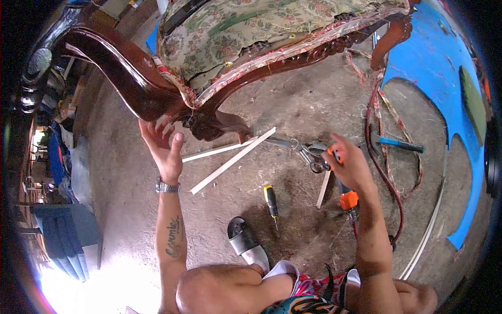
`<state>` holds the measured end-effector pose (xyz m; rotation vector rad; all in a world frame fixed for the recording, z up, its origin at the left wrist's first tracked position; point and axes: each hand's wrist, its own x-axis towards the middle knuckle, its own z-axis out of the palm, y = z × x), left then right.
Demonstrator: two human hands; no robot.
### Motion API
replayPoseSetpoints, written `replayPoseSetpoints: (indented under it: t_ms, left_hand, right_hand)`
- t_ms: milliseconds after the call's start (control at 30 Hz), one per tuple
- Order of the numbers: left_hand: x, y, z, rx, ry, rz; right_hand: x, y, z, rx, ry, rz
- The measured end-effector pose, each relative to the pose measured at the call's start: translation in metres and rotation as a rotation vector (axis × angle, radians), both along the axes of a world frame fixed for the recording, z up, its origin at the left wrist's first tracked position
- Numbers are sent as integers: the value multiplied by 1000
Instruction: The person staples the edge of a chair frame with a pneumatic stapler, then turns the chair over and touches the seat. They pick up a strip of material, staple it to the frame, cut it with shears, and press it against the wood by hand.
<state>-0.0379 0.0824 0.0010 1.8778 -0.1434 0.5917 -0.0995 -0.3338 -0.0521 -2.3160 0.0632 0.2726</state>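
My left hand is raised at the dark carved wooden frame of an upholstered seat. Its thumb stands apart and its fingers curve at the wood's lower edge. The worn floral cover has torn edges, with a frayed red-and-white strip along the rim. My right hand is over an orange-and-black air tool on the floor, index finger and thumb apart around its orange end; the palm hides part of the tool. Black-handled scissors lie beside these fingers, partly over other metal tools.
On the concrete floor are pale wooden strips, a yellow-and-black screwdriver and a blue-handled tool. A dark red hose loops at right beside blue sheet material. My sandalled foot is below.
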Motion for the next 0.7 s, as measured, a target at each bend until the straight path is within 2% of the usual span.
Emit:
replayPoseSetpoints:
  t_ms: [67, 100, 200, 300, 433, 467, 533, 600, 700]
  left_hand:
    - [-1, -11, -4, 42, -30, 48]
    - [1, -24, 0, 73, -129, 59]
    - [13, -45, 5, 169, -274, 113]
    - [23, -77, 20, 310, -110, 352]
    - [15, -58, 10, -85, -61, 30]
    - [9, -44, 5, -42, -82, -42]
    - [2, -16, -16, -92, 18, 112]
    - [-2, 6, -24, -238, 22, 148]
    - [3, 25, -4, -368, -30, 183]
  right_hand:
    - [0, 25, 4, 154, -34, 45]
    - [-1, 39, 2, 195, -190, 159]
    - [-9, 81, -9, 158, -211, 313]
    - [-13, 110, -4, 167, -85, 385]
    - [-12, 120, -8, 211, -187, 411]
    - [-10, 118, -6, 230, -192, 398]
    - [-6, 111, -7, 237, -188, 377]
    - [1, 102, -12, 206, -180, 370]
    - [12, 90, 0, 308, -271, 207]
